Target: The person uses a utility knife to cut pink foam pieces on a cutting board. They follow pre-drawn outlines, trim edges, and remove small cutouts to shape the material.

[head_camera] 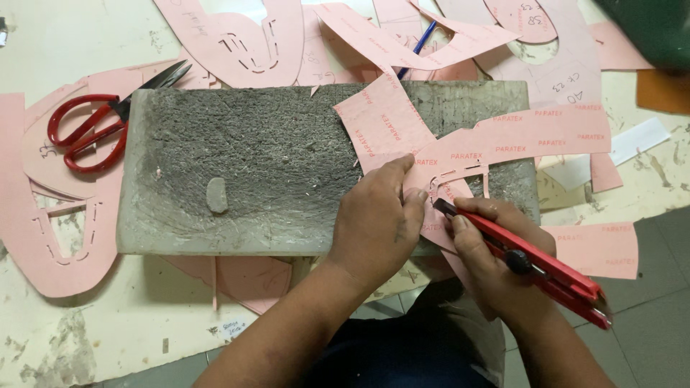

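Pale, stained desk (65,43), paint worn near left corner. Grey scored cutting slab (273,158) flat at centre. Red-handled scissors (93,129) just left of slab, on pink cut-out sheets (43,237). More pink pattern pieces (237,36) piled far side, overlapping. Blue pen (425,36) among them. White paper strip (640,140) and brown piece (665,90) far right.
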### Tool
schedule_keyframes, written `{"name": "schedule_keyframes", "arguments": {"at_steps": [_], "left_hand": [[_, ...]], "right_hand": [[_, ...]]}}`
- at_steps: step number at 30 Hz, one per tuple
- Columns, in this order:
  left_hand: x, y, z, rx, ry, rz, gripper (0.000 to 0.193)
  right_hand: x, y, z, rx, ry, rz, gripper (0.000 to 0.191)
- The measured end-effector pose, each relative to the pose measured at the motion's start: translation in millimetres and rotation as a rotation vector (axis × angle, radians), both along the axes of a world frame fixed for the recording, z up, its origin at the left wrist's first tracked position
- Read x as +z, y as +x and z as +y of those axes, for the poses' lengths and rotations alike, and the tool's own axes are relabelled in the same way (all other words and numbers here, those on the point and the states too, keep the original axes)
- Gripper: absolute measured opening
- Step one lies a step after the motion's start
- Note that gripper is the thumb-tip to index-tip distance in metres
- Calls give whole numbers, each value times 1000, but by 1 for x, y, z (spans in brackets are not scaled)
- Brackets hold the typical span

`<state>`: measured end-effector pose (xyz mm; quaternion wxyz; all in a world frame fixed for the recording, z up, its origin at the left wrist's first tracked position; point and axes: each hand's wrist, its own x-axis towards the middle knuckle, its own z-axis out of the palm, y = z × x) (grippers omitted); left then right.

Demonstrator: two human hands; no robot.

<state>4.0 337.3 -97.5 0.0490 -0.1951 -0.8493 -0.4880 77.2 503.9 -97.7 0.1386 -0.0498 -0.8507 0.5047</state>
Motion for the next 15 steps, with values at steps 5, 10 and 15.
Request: {"name": "schedule_keyframes", "arguments": {"at_steps": [5, 10, 15], "left_hand": [[4, 0, -1, 0, 24, -16, 42], [9, 0, -2, -8, 38, -101, 43], [11, 2, -2, -23, 57, -37, 41]], "right_hand": [[-4, 0, 4, 3, -144, 0, 25], [-6, 2, 6, 11, -196, 5, 26], [-3, 1, 4, 13, -74, 32, 25]]}}
